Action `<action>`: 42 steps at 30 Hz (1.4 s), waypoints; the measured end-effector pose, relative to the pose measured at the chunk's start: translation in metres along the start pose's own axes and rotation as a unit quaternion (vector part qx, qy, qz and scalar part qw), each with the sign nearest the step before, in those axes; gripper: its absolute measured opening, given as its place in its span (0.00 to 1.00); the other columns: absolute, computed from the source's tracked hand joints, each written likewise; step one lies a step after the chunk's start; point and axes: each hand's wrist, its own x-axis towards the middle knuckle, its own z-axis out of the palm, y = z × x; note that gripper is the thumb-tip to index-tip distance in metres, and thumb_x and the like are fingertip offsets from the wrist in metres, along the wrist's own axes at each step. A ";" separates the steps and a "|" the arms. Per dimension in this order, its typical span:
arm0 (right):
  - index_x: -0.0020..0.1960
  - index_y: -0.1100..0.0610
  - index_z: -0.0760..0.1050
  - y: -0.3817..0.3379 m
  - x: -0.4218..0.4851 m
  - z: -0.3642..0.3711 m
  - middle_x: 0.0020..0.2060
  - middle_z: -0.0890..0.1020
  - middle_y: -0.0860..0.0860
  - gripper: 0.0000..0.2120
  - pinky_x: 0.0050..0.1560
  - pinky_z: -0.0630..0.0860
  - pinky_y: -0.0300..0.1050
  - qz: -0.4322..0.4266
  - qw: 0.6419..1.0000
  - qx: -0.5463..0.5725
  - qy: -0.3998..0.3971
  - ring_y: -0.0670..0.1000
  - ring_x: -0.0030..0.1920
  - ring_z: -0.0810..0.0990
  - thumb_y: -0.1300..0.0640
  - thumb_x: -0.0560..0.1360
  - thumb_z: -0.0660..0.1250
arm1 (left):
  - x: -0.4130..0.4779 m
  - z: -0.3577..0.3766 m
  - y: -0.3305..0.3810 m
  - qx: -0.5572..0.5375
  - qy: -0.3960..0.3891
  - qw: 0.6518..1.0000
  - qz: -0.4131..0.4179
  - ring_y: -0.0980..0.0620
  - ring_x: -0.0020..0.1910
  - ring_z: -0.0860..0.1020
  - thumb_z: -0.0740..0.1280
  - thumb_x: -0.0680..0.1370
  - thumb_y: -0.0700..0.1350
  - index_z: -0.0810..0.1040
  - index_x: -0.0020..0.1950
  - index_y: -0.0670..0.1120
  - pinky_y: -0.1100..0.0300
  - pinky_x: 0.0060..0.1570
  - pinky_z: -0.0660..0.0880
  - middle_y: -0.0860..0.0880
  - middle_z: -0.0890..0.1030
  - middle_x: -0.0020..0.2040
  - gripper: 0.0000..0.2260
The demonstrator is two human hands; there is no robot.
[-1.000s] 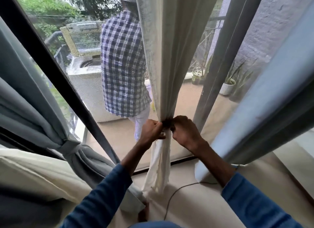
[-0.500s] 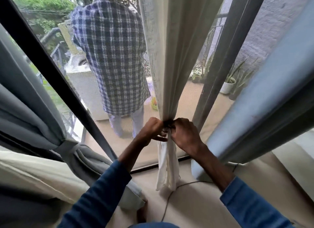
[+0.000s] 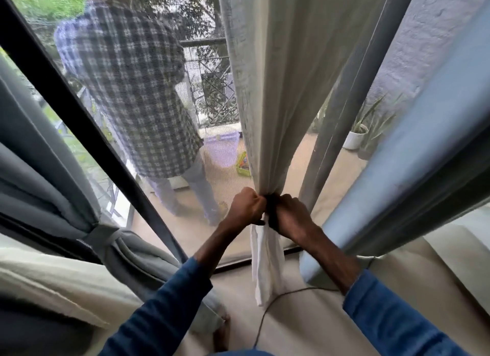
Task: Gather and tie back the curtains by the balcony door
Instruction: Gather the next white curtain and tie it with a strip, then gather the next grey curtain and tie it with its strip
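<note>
The beige floor [image 3: 305, 326] fills the lower middle of the frame. A thin dark cord [image 3: 267, 313] lies on it at bottom centre, curving right. The grey-blue curtain's [image 3: 164, 270] bunched end rests on the floor at lower left.

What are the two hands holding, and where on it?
Both the left hand and the right hand grip the cream curtain at its gathered waist, where a dark tie cinches it.
</note>
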 end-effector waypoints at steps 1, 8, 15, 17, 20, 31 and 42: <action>0.70 0.51 0.73 0.001 0.000 0.002 0.58 0.81 0.58 0.21 0.53 0.75 0.53 0.001 1.000 -0.001 0.012 0.63 0.57 0.80 0.55 0.78 0.63 | 0.000 0.000 0.003 0.001 0.013 1.000 -0.002 0.38 0.34 0.83 0.58 0.64 0.45 0.76 0.40 0.28 0.40 0.37 0.83 0.32 0.80 0.38 0.20; 0.53 0.55 0.85 0.012 0.002 -0.006 0.45 0.86 0.57 0.09 0.46 0.82 0.53 -0.015 0.971 0.139 0.194 0.61 0.46 0.85 0.61 0.76 0.70 | 0.022 -0.002 -0.007 0.035 0.042 0.998 -0.012 0.39 0.32 0.84 0.62 0.69 0.45 0.80 0.40 0.30 0.40 0.37 0.83 0.34 0.83 0.36 0.17; 0.52 0.54 0.86 0.049 0.004 0.005 0.48 0.88 0.48 0.10 0.52 0.81 0.43 0.016 0.953 0.233 0.193 0.47 0.43 0.87 0.64 0.73 0.71 | 0.002 0.011 -0.008 -0.059 0.163 0.983 0.060 0.50 0.40 0.86 0.70 0.73 0.60 0.72 0.61 0.44 0.47 0.44 0.83 0.45 0.86 0.44 0.25; 0.48 0.53 0.86 0.060 0.001 0.002 0.46 0.88 0.47 0.08 0.51 0.79 0.37 0.024 0.949 0.245 0.198 0.44 0.41 0.86 0.63 0.73 0.71 | -0.016 0.021 -0.001 -0.072 0.230 0.961 0.133 0.52 0.40 0.85 0.71 0.77 0.47 0.73 0.56 0.46 0.52 0.41 0.83 0.47 0.85 0.45 0.12; 0.45 0.56 0.87 0.079 -0.005 -0.015 0.43 0.88 0.46 0.08 0.43 0.70 0.21 0.046 0.932 0.286 0.217 0.44 0.38 0.86 0.66 0.72 0.71 | -0.039 0.045 0.021 -0.045 0.264 0.935 0.234 0.55 0.43 0.83 0.69 0.78 0.38 0.75 0.53 0.46 0.62 0.40 0.81 0.52 0.84 0.45 0.06; 0.44 0.54 0.86 0.184 -0.049 -0.169 0.42 0.88 0.46 0.07 0.47 0.79 0.35 0.005 0.871 0.242 0.427 0.42 0.40 0.85 0.64 0.72 0.72 | 0.016 0.100 0.186 0.047 0.214 0.872 0.437 0.56 0.41 0.81 0.66 0.76 0.37 0.78 0.49 0.43 0.62 0.37 0.81 0.50 0.83 0.44 0.04; 0.49 0.60 0.85 0.268 -0.108 -0.375 0.45 0.86 0.54 0.08 0.44 0.81 0.49 -0.056 0.753 0.089 0.649 0.53 0.42 0.84 0.56 0.78 0.71 | 0.002 0.160 0.453 0.129 0.161 0.766 0.609 0.49 0.48 0.80 0.74 0.74 0.58 0.74 0.59 0.43 0.52 0.46 0.78 0.48 0.81 0.54 0.23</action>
